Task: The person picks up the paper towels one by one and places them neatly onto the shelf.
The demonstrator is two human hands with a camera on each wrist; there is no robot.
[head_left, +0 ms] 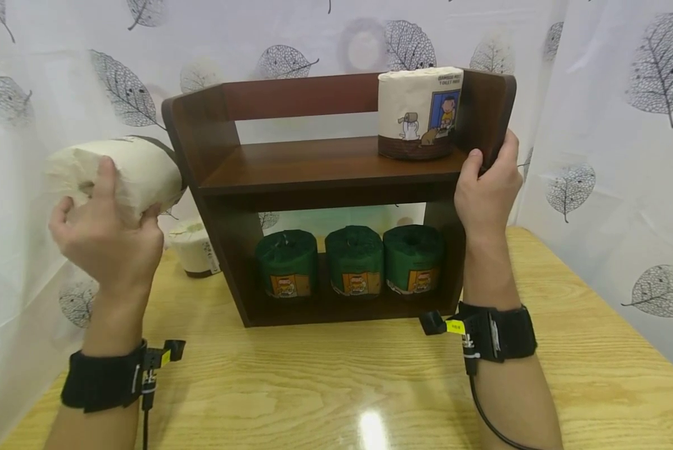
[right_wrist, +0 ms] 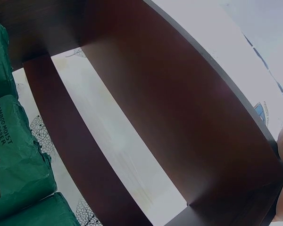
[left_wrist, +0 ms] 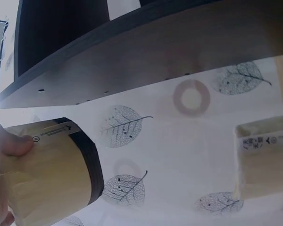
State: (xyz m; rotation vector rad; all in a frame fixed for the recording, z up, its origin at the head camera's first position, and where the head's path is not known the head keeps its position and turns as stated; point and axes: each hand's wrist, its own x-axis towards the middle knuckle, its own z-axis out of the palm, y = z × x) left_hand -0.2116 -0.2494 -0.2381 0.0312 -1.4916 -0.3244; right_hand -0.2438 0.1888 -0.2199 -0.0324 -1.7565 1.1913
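Observation:
My left hand grips a cream-wrapped toilet paper roll with a dark brown band, held tilted in the air left of the shelf. In the left wrist view, my thumb lies along that roll's wrapper. My right hand holds the right side panel of the dark brown two-tier shelf, thumb in front of the edge. On the upper tier, against the right panel, stands another cream roll with a cartoon print. Three green-wrapped rolls stand side by side on the lower tier.
Behind the shelf's left side, a further cream roll stands on the light wooden table. A white curtain with leaf prints hangs behind and at both sides. Each wrist wears a strapped camera with a cable.

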